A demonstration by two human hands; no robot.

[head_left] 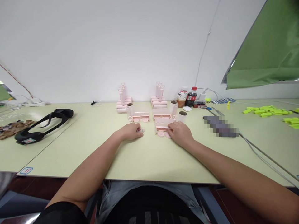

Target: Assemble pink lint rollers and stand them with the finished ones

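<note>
My left hand rests on the table, its fingers pinched on a small clear, whitish plastic piece whose kind I cannot make out. To its right, my right hand has its fingers closed over the right end of a pink, open-fronted holder that looks like a lint-roller part. Two flat pink discs lie in front of that holder, one partly covered by my fingers. Just behind are two similar pink holders. A roll with a cardboard core stands beyond my right hand.
Pink lint rollers with upright handles stand in two groups by the wall. Behind to the right are a cola bottle and a tea-coloured drink bottle. A blurred-out dark object, cables and yellow-green pieces lie right; a black headset left.
</note>
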